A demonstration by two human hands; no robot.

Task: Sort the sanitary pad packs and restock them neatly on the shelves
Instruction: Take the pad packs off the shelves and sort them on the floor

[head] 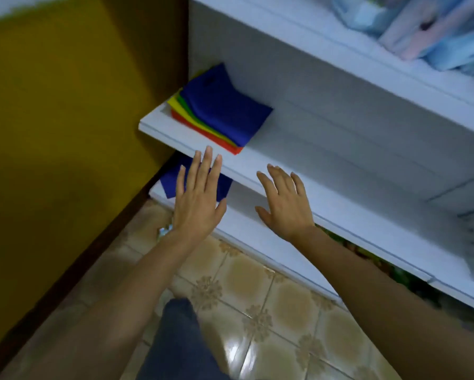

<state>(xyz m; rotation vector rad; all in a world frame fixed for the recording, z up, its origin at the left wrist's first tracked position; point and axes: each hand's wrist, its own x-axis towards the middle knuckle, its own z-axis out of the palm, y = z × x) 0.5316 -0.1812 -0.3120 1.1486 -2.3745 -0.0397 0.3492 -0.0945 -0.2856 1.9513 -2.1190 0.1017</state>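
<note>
both hands are empty: the left hand (197, 193) is held flat with its fingers straight and spread, and the right hand (285, 204) is open with its fingers loosely fanned. both hover at the front edge of the middle shelf (340, 171), and i cannot tell whether either touches it. the pad packs (433, 31), pale blue and pink, lie in a loose, leaning heap on the top shelf (340, 37) at the upper right (blurred, so no count is possible). on the middle shelf, at its left end, sits a flat coloured stack (222, 113) of blue over green, yellow and orange, fanned rather than squared. a dark blue piece (173, 185) lies on the lower shelf (244, 231), partly behind the left hand. most of the middle shelf is bare. judging from this, the task is at an early or middle stage: some packs are up, but they are not lined up, and much of the tidying and filling appears to be left.
</note>
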